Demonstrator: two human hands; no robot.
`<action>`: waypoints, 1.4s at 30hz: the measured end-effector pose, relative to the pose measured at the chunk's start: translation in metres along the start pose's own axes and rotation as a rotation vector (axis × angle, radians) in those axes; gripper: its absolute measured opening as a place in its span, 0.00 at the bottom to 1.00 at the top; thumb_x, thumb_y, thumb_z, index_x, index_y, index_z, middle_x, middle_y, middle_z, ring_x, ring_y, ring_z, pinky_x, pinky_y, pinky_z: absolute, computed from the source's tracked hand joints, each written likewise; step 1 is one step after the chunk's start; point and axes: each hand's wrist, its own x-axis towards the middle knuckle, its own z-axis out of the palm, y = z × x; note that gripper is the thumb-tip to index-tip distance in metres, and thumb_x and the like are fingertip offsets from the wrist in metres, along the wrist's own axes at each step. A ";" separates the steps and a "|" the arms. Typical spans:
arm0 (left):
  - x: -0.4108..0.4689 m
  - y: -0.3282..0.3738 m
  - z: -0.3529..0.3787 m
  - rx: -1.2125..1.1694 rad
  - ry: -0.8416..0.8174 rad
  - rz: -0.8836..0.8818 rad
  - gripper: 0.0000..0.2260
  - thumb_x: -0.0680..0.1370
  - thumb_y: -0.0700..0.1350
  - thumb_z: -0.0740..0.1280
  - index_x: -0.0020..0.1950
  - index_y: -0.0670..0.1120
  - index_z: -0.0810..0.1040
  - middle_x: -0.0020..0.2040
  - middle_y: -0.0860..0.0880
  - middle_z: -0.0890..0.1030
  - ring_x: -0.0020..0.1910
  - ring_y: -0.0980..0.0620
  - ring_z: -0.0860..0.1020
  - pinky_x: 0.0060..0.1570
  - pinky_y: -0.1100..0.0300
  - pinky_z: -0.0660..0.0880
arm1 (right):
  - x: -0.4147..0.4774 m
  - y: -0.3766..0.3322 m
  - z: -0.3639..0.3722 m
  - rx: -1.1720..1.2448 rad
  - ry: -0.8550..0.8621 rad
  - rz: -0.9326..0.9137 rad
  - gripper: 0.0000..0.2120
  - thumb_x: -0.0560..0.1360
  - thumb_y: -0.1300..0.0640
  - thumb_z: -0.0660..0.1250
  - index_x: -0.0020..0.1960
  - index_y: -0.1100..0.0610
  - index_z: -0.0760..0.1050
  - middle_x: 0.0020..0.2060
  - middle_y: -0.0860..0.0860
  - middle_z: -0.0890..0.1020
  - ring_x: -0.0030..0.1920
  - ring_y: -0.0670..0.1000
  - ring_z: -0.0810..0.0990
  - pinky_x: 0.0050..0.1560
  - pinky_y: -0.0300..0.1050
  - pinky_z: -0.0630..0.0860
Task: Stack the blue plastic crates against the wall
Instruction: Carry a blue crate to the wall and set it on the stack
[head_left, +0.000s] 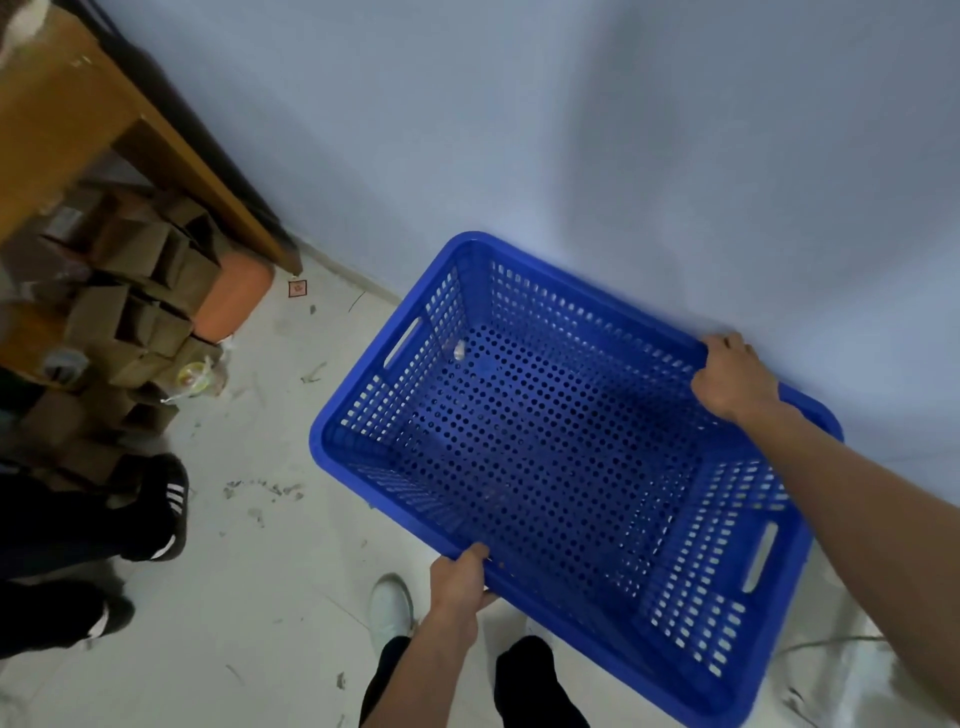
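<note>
One blue plastic crate (545, 447) with perforated walls and floor sits right of centre, its far long side close to the pale wall (571, 130). My left hand (460, 577) grips the crate's near long rim. My right hand (732, 376) grips the far long rim beside the wall. The crate is open-topped and holds only a small whitish scrap near its far left corner. Whether its bottom rests on the floor is hidden. No other crate is visible.
A wooden table (78, 114) stands at the left with several cardboard boxes (140, 291) and an orange container (234, 301) beneath it. Another person's black shoes (161, 504) stand at the left. My own feet are near the bottom edge. The pale floor (270, 519) is scuffed.
</note>
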 end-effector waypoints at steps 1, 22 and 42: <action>0.000 0.001 -0.002 0.018 -0.006 -0.003 0.06 0.78 0.39 0.67 0.53 0.46 0.77 0.50 0.44 0.85 0.48 0.45 0.84 0.31 0.58 0.81 | -0.003 0.001 0.000 -0.004 -0.019 -0.008 0.26 0.78 0.59 0.61 0.74 0.60 0.60 0.70 0.60 0.65 0.65 0.62 0.69 0.56 0.59 0.74; 0.002 0.131 -0.099 1.740 -0.064 0.779 0.18 0.81 0.52 0.56 0.57 0.41 0.78 0.58 0.42 0.81 0.56 0.41 0.79 0.54 0.51 0.74 | -0.151 -0.082 0.025 0.131 -0.149 -0.036 0.19 0.81 0.54 0.61 0.71 0.53 0.67 0.68 0.55 0.69 0.65 0.59 0.71 0.62 0.57 0.72; 0.043 0.133 -0.122 2.254 -0.130 1.255 0.28 0.82 0.62 0.52 0.79 0.50 0.60 0.73 0.43 0.71 0.72 0.41 0.69 0.74 0.45 0.61 | -0.324 -0.044 0.167 0.321 -0.060 0.129 0.17 0.78 0.41 0.59 0.59 0.51 0.75 0.54 0.48 0.81 0.53 0.52 0.78 0.53 0.52 0.77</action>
